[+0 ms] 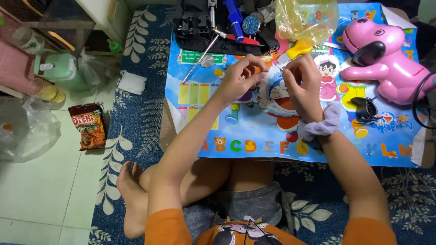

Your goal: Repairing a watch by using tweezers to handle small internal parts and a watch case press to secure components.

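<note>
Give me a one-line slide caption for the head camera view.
Left hand and right hand pinch something tiny over a cartoon mat, beside a pink dog toy.

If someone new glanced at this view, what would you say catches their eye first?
Probably the glossy pink plastic dog toy at the far right of the bright blue cartoon table mat. Next, the left hand and right hand, raised close together over the mat's middle, pinching something too small to identify; a lilac fabric scrunchie circles the right wrist. A black tool case with a blue-faced wristwatch lies at the far edge.
</note>
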